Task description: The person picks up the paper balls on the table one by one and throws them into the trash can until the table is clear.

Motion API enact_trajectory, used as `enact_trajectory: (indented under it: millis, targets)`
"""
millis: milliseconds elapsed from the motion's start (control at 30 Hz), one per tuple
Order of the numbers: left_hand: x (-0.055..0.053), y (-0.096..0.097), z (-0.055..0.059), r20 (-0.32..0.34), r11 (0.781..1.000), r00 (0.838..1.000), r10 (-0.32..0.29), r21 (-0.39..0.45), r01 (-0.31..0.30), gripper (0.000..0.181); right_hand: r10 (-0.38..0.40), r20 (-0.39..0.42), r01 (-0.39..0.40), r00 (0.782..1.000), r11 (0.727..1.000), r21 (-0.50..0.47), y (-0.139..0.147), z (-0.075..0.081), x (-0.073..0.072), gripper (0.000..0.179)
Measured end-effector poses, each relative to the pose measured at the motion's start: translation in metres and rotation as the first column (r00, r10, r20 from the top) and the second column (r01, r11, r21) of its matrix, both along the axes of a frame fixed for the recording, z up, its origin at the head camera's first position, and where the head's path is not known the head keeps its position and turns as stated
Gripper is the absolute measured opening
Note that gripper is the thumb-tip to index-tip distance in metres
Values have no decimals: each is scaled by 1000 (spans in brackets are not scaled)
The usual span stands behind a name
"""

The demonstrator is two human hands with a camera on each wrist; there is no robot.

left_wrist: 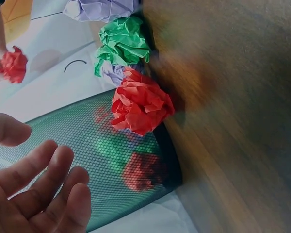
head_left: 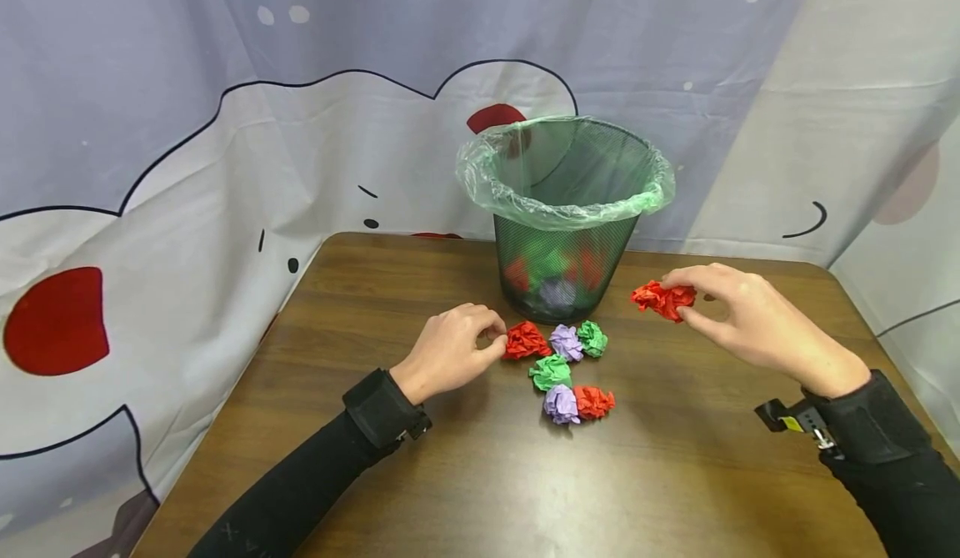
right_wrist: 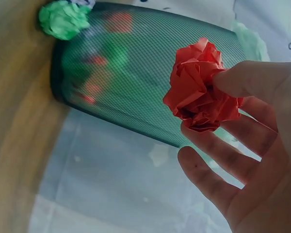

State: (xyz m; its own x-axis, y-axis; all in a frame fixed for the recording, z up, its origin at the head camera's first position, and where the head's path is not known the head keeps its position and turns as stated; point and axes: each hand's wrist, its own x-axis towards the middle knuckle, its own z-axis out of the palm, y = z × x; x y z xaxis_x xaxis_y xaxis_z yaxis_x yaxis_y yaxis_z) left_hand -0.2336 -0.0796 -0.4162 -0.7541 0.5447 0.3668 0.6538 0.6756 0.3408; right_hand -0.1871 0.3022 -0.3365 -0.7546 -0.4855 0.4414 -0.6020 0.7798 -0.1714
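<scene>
My right hand [head_left: 757, 316] pinches a crumpled red paper ball [right_wrist: 199, 87] between thumb and fingers, held above the table to the right of the mesh bin [head_left: 566, 249]. The left hand [head_left: 457, 349] is beside another red paper ball [left_wrist: 140, 104] on the table. In the left wrist view its loosely bent fingers [left_wrist: 63, 160] hold nothing and stand apart from that ball. To its right lie a purple ball [head_left: 566, 343] and a green ball [head_left: 592, 339]. Closer to me are a green ball [head_left: 551, 373], a purple ball [head_left: 561, 404] and a red ball [head_left: 594, 402].
The bin stands at the table's back edge, lined with a clear plastic bag [head_left: 487, 183] folded over its rim. Several red, green and purple balls show through its mesh. A patterned curtain [head_left: 337, 149] hangs behind the brown wooden table [head_left: 480, 491].
</scene>
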Motion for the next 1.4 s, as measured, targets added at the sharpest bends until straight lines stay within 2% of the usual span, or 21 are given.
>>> enact_trajectory:
  millis: [333, 600, 833, 1100, 1400]
  targets:
    - [3, 0, -5, 39, 1000, 999, -4, -13, 5, 9, -34, -41, 35, 999, 999, 26, 2, 41, -6, 48]
    - [5, 0, -8, 40, 1000, 999, -7, -13, 8, 8, 7, -90, -7, 996, 1000, -1, -1, 76, -17, 49]
    - [6, 2, -10, 63, 1000, 998, -15, -23, 17, 9, 6, -120, -7, 993, 1000, -13, -7, 106, -27, 45]
    - [6, 2, -13, 80, 999, 997, -11, -29, 13, 8, -5, -133, 5, 991, 1000, -5, -18, 135, -46, 36]
    - [8, 3, -15, 95, 999, 995, -8, -45, 12, 8, -13, -107, 15, 994, 1000, 13, -30, 156, -69, 35]
